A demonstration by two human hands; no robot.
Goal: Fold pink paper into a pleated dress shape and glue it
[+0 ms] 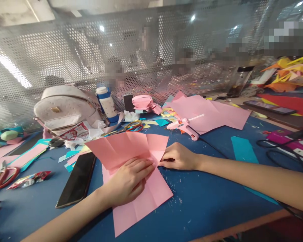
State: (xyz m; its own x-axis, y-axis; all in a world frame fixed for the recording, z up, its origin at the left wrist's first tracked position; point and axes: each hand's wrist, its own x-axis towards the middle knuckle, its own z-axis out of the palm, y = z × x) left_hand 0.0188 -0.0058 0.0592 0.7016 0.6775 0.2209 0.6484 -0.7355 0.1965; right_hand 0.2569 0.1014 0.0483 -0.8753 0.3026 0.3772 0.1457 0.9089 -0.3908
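A creased sheet of pink paper (138, 215) lies on the blue table in front of me, its far part folded up and standing off the surface. My left hand (131, 179) rests on the middle of the sheet, fingers stretched out and pressing down on it. At the paper's right edge, near a fold, my right hand (178, 157) is closed in a pinch on the sheet. Just beyond my right hand lies a pink hot glue gun (183, 127) with a glue stick in its back. Left of the paper is a black phone (78, 179).
Scissors (7, 176) and a candy wrapper (30, 179) lie far left. A white backpack (65, 106) and a bottle (106, 104) stand against a perforated metal screen (141, 50). Large pink sheets (212, 112) lie behind the glue gun. A purple power strip (290, 144) with cables is at right.
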